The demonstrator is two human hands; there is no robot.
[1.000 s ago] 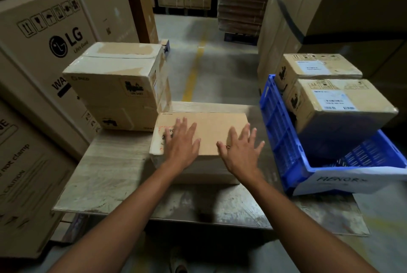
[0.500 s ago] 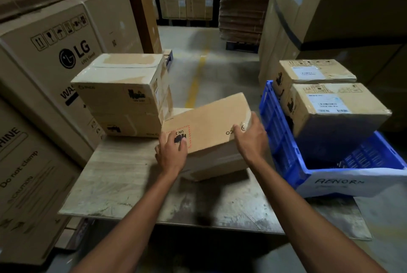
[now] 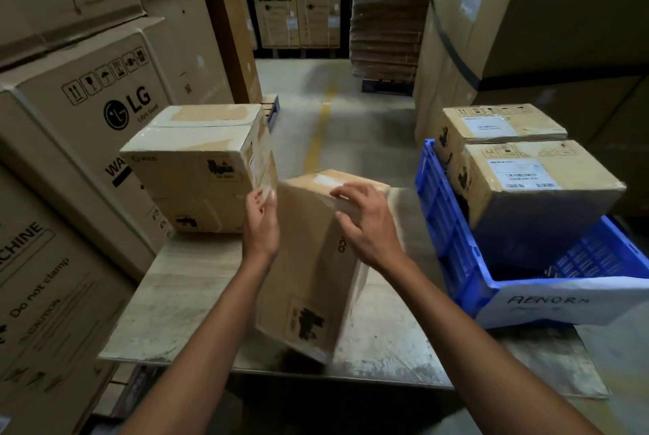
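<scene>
The cardboard box (image 3: 312,276) stood upended, its top toward one o'clock. The left hand (image 3: 261,224) and right hand (image 3: 365,224) curled their fingers round it. Stacked cartons (image 3: 196,167) sat at ten, a blue crate (image 3: 453,241) at three.

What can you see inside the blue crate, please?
The blue crate holds a front box and, behind it, a rear box, both labelled. The near floor shows bare; anything beneath the boxes is covered.
</scene>
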